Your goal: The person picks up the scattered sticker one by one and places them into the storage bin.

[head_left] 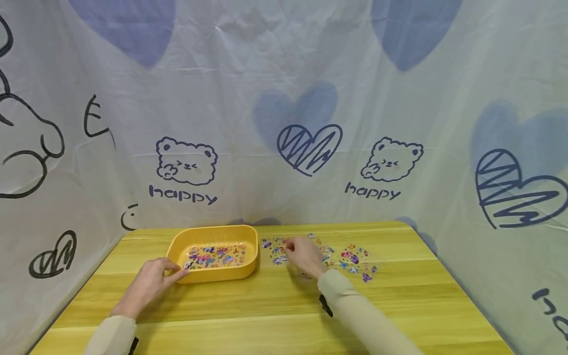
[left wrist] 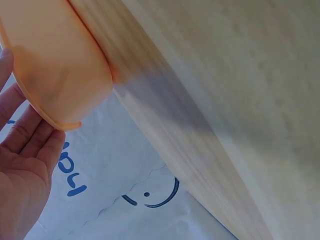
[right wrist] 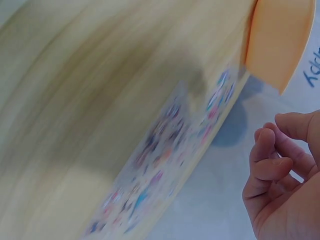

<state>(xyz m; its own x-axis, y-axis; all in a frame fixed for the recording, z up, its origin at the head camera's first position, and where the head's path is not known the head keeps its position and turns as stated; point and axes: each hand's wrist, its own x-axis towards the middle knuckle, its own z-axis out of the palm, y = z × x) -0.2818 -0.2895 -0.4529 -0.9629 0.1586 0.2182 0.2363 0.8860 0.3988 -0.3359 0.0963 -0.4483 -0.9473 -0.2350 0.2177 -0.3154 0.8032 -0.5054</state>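
A yellow plastic basin with rounded corners stands at the left of the table. Small multicoloured pieces lie over its floor, too small to name. At its near left corner my left hand grips the rim between thumb and fingers; the left wrist view has the fingers against the basin's edge. My right hand hovers above a scatter of similar pieces right of the basin. Its thumb and curled fingers come close together at the tips. Whether a tiny piece is between them cannot be made out.
The wood-grain table ends at a pale cloth backdrop printed with hearts and bears. More cloth hangs along the left and right sides. Loose pieces spread near the table's far edge.
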